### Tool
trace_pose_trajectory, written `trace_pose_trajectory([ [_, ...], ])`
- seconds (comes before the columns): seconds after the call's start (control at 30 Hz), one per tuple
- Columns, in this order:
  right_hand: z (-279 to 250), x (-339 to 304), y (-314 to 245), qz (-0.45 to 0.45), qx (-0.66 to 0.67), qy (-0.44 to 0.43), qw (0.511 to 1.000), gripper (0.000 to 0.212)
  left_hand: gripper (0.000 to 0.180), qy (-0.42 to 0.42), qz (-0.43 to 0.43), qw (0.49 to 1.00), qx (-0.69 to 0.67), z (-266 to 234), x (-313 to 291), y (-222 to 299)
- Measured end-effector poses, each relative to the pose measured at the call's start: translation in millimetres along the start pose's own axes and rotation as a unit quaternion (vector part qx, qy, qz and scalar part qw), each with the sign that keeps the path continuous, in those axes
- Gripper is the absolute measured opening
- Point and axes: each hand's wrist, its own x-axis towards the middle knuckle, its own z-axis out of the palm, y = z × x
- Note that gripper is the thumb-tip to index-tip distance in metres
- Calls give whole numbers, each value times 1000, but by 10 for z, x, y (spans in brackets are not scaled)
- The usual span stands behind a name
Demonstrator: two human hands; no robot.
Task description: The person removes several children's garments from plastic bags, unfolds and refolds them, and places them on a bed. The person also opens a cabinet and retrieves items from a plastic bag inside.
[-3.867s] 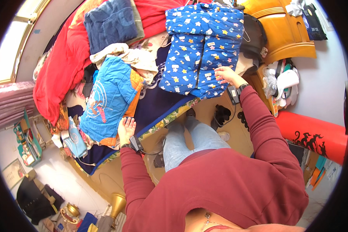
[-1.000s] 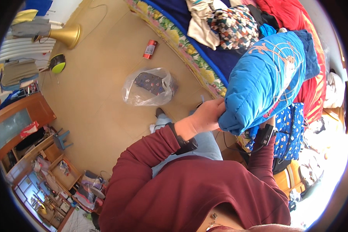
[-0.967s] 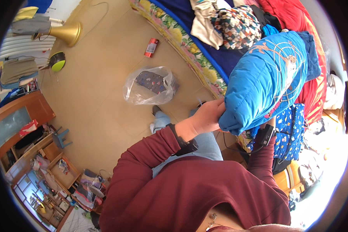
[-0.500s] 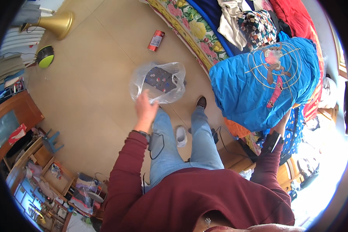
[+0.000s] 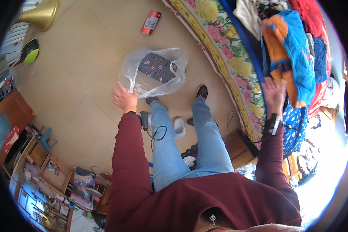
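Note:
My left hand (image 5: 124, 99) is open with its fingers spread, at the near left rim of a clear plastic bag (image 5: 129, 71). I cannot tell whether the fingertips touch the plastic. Inside the bag, which stands on the floor with its mouth wide, lies a folded dark grey cloth (image 5: 157, 67) with a small coloured print. On the right, my right hand (image 5: 274, 92) is open too, fingers stretched out over the bed's edge. Just beyond it lies a blue jacket (image 5: 302, 58) with its orange lining (image 5: 274, 42) turned outward; whether the hand touches it is unclear.
A flowered mattress (image 5: 232, 54) runs along the right, with heaped clothes and a red cover (image 5: 309, 15). On the tiled floor lie a red can (image 5: 150, 22) and a pale shoe (image 5: 179, 128). Far left are a gold stand (image 5: 42, 15) and a small blue stool (image 5: 46, 139).
The blue jacket has gone from a spread-out sheet by my right hand to a narrower heap farther right, orange side showing. My left hand has moved left, its fingers spreading.

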Motion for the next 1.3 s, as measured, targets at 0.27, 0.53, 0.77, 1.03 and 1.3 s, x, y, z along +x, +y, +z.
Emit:
trace_pose_trajectory([
  [0.27,1562,-61,2957,252,-346,-484,763,41,22,-175,35,723,-667,-527,823,-157],
  [0.53,2351,780,5275,-35,-594,-484,642,68,42,-306,118,657,-679,-735,858,-26],
  [0.77,2129,1465,5967,-121,-645,-439,614,64,55,-310,218,611,-696,-542,859,-231],
  [1.03,2099,380,5277,-73,-675,-499,539,31,44,-287,152,623,-712,-470,815,-124],
  [1.3,1399,-543,2591,149,-367,-542,741,43,37,-241,66,644,-723,-446,802,-109],
])
